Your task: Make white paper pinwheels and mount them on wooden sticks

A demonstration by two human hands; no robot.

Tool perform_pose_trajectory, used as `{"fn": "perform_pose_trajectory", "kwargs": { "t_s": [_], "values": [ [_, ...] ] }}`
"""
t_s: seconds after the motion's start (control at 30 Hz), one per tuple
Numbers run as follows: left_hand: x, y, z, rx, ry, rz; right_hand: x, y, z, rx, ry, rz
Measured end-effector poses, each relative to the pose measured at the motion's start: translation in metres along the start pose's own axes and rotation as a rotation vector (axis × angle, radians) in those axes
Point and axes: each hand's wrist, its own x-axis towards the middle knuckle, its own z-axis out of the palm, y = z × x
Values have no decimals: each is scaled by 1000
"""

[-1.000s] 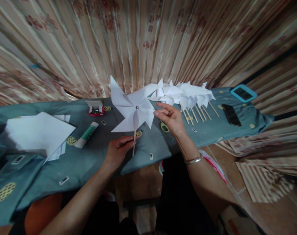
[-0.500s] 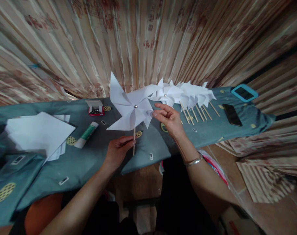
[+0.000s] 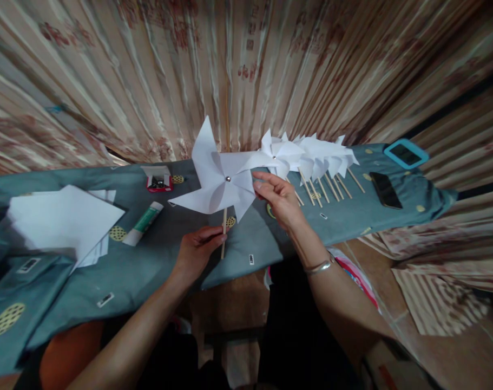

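Note:
A white paper pinwheel with a silver pin at its centre stands upright over the table on a thin wooden stick. My left hand pinches that stick below the blades, between thumb and fingers. At the pinwheel's right edge is my right hand, its fingers bent and the fingertips a little apart beside a blade. Whether they touch the paper I cannot tell. Behind my right hand, several finished-looking white pinwheels lie overlapped in a row, sticks towards me.
On the blue-green tablecloth lie a stack of white paper, a green-and-white glue stick and a small open red box of pins. A dark phone and a blue-framed device lie far right. Curtains hang behind.
The pinwheel's blades have turned clockwise about the pin. My left hand still grips the stick, and my right hand has barely shifted beside the blades.

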Motion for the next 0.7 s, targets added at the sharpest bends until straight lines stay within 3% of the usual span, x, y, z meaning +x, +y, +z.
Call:
{"fn": "perform_pose_trajectory", "kwargs": {
  "t_s": [0.7],
  "values": [
    [1,-6,1,-17,-14,20,-2,-2,4,58,-28,52]
  ]
}}
